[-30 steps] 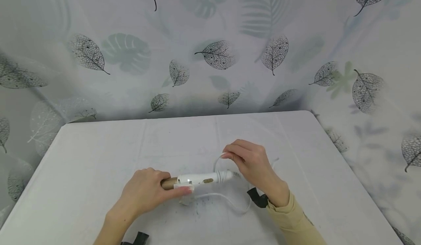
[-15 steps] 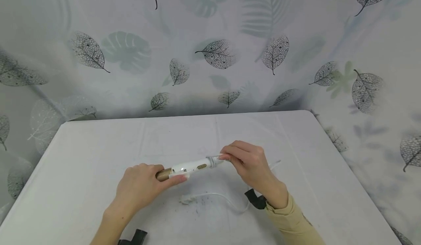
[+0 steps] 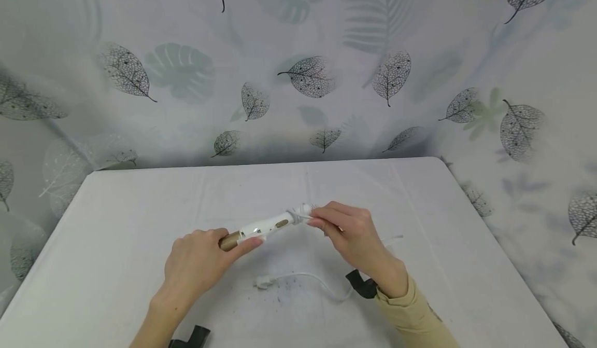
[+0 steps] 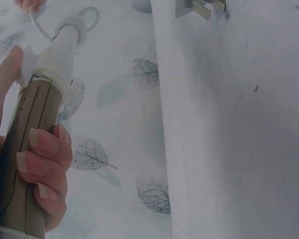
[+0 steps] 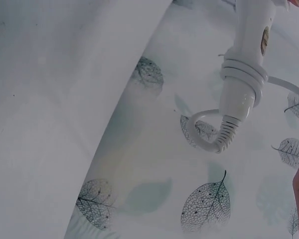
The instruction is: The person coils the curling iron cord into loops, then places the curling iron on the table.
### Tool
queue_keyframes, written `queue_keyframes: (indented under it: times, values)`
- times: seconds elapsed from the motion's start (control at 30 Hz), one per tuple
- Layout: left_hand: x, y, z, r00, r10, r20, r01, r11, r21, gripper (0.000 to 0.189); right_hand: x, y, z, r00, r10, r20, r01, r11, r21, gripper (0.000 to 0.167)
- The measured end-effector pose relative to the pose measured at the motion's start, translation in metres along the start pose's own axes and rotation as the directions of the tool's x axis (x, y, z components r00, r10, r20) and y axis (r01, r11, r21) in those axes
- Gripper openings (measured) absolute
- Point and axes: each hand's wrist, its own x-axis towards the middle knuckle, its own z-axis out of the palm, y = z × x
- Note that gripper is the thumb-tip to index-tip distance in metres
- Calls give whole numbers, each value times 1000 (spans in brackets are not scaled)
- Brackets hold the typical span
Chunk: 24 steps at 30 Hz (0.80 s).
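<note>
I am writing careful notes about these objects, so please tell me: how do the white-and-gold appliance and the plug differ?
The appliance is gripped in the left hand, while the plug lies on the table. The appliance is long and rod-shaped; the plug is much smaller, with metal prongs. The appliance has white cord wound around it, whereas the plug has none wrapped round it. Both have white casing.
</note>
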Motion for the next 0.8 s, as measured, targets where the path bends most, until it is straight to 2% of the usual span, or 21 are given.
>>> queue_keyframes:
  times: [0.13,0.37,0.6,0.8]
  values:
    - [0,-1,0,1000,-21,-14,21,1000,0,71,-1,-2,0,999,26,38,-28,999,38,21]
    - [0,-1,-3,996,-59,-60,59,998,-18,71,-1,-3,0,996,3,84,-9,997,76,21]
    - [2,-4,-7,990,-137,-25,135,988,-72,71,-2,-1,-1,993,36,114,-49,992,113,28]
    - [2,-7,-8,986,-133,-98,124,988,-97,67,-3,3,-1,985,61,164,-85,986,144,28]
